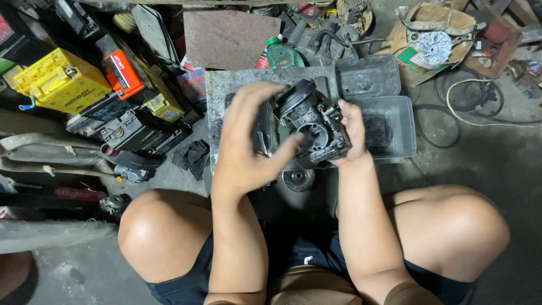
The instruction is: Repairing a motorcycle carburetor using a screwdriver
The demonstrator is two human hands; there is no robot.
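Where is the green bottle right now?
In the head view, the green bottle lies top centre, just behind the grey slab, left of the dark plastic trays.

Engine part (pixel 313 127): black with dark grey metal. Trays (pixel 389 121): dull grey, soiled. Battery (pixel 59 79): yellow. Second battery (pixel 125 73): orange-red top, black body. Bottle (pixel 280 55): green with red label. Shorts (pixel 186 285): dark navy. Floor (pixel 508 164): grey concrete.
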